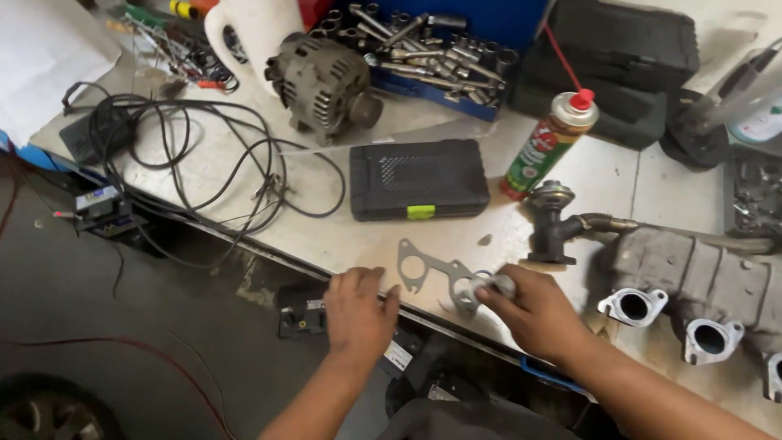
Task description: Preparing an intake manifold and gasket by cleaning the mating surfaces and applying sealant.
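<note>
The right hand (533, 314) hides the small grey part (489, 285) it pinches.

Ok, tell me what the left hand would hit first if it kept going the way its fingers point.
The left hand points up and slightly right across the bench edge. First in line looks to be the flat metal gasket just past its fingertips; beyond that, the black tool case. Depth is hard to judge.

Seen from above: cluttered workbench (570, 175). Left hand (357, 314) resting at bench edge beside flat grey metal gasket (428, 273). Right hand (538, 314) pinching small silvery part (487, 284) over gasket's end. Nearby: black plastic case (419, 178), spray can (547, 144), alternator (323, 84), tangled black cables (195, 159), grey manifold (700, 281) at right.
</note>
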